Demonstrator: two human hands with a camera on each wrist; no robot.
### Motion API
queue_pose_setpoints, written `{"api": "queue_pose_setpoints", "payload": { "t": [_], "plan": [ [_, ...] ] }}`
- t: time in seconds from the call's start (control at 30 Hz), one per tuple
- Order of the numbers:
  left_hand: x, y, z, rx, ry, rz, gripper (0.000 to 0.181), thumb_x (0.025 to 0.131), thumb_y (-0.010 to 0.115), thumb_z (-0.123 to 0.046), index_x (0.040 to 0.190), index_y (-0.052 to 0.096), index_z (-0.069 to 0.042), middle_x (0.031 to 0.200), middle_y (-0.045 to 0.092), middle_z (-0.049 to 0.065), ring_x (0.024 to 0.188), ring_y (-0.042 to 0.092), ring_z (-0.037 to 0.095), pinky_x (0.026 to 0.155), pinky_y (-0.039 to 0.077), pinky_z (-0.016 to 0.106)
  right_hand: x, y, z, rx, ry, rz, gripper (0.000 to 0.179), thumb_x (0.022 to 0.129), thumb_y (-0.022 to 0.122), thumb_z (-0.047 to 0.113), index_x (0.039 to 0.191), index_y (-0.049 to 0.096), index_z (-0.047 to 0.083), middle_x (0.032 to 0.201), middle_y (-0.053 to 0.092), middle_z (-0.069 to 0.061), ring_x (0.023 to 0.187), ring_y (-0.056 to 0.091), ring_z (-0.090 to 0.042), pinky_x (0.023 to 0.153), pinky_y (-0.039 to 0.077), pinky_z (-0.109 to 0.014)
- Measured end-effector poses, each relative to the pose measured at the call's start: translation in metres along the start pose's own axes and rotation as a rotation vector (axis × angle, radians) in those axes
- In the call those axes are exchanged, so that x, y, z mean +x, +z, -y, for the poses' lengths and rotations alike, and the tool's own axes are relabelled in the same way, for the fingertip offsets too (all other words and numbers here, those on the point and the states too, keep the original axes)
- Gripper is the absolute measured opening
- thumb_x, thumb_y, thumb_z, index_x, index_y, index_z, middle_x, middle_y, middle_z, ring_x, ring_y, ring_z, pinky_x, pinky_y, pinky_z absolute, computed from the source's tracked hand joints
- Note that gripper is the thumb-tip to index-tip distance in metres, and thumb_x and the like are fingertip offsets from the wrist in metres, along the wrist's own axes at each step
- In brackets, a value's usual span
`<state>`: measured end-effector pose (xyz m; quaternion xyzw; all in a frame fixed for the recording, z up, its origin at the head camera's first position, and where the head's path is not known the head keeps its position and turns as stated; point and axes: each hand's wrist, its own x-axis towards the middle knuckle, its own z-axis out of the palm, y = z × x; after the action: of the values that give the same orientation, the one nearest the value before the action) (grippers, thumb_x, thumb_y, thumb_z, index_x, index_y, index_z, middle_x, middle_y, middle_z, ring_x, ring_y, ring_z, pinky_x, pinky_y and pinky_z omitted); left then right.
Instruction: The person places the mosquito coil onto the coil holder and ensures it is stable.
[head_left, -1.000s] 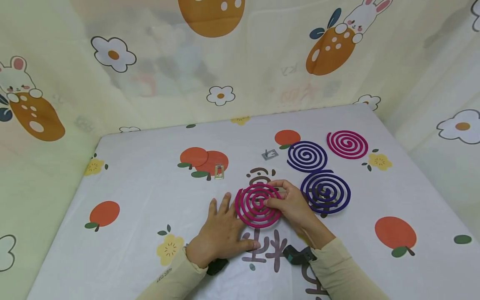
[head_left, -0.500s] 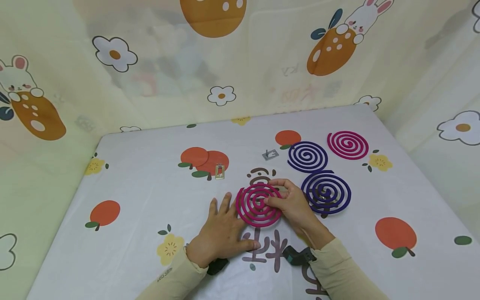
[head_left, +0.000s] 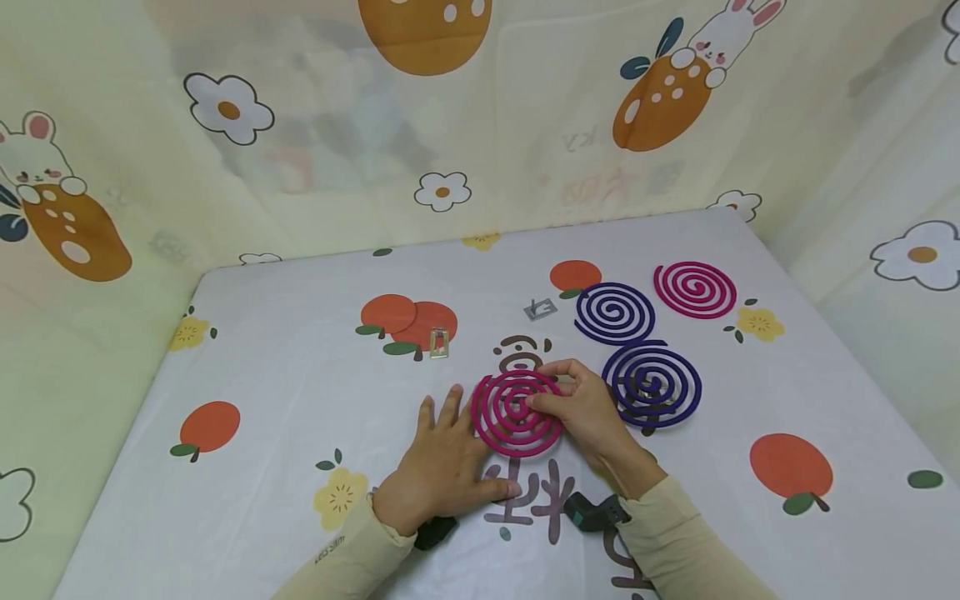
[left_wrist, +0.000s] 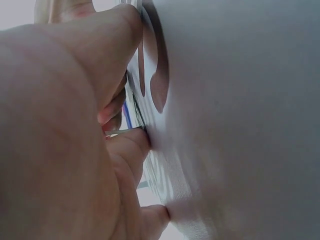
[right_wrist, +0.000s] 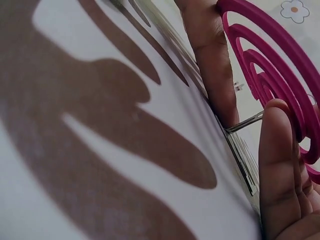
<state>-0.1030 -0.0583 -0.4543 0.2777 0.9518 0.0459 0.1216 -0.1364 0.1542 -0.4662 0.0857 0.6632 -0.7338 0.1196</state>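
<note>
My right hand (head_left: 596,421) pinches a pink mosquito coil (head_left: 487,425) between thumb and fingers near its centre and right side. In the right wrist view, this coil (right_wrist: 280,32) is held above a small metal coil stand (right_wrist: 242,165), whose upright prong reaches toward the coil's centre. My left hand (head_left: 442,475) lies palm down with spread fingers, partly under the coil's left edge. A fingertip of it touches the stand's base. Whether the prong sits in the coil cannot be told. In the left wrist view, the left hand's (left_wrist: 55,130) fingertips press the tablecloth.
A dark blue coil (head_left: 613,339) lies right of centre, another dark blue coil (head_left: 693,387) is nearer me, and a pink coil (head_left: 694,315) lies far right. A silver stand (head_left: 542,310) and a gold-toned stand (head_left: 439,343) lie on the printed tablecloth (head_left: 277,375).
The held pink coil has dipped very slightly toward me with the right hand's small movement. My left hand and the other coils and stands have stayed put.
</note>
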Motion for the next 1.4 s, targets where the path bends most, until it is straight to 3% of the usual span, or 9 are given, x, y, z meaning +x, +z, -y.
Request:
{"api": "queue_pose_setpoints", "payload": {
  "t": [0.77, 1.1, 1.4],
  "plan": [
    [-0.0002, 0.0006, 0.0002, 0.012, 0.009, 0.004, 0.091, 0.086, 0.058, -0.08, 0.161, 0.042, -0.031, 0.17, 0.03, 0.011, 0.156, 0.017, 0.049, 0.118, 0.019, 0.073, -0.0015, 0.0047, -0.0012, 0.061, -0.01, -0.037, 0.048, 0.085, 0.072, -0.013, 0.125, 0.049, -0.003, 0.077, 0.074, -0.005, 0.068, 0.074, -0.014, 0.068, 0.061, -0.025],
    [-0.0011, -0.0003, 0.0, -0.002, 0.015, -0.004, 0.091, 0.087, 0.059, -0.078, 0.162, 0.039, -0.032, 0.171, 0.029, 0.011, 0.156, 0.018, 0.049, 0.119, 0.019, 0.073, -0.0022, 0.0072, 0.0003, 0.039, -0.012, -0.086, 0.05, 0.084, 0.075, -0.011, 0.127, 0.049, -0.004, 0.088, 0.076, -0.01, 0.077, 0.075, -0.011, 0.071, 0.061, -0.024],
    [-0.0012, -0.0006, 0.0003, 0.017, 0.016, -0.003, 0.091, 0.087, 0.059, -0.078, 0.163, 0.038, -0.032, 0.171, 0.028, 0.011, 0.156, 0.017, 0.049, 0.118, 0.019, 0.073, -0.0022, 0.0048, 0.0004, 0.006, -0.019, -0.024, 0.056, 0.088, 0.072, -0.009, 0.138, 0.049, -0.005, 0.104, 0.077, -0.02, 0.087, 0.076, -0.012, 0.075, 0.061, -0.025]
  ]
}}
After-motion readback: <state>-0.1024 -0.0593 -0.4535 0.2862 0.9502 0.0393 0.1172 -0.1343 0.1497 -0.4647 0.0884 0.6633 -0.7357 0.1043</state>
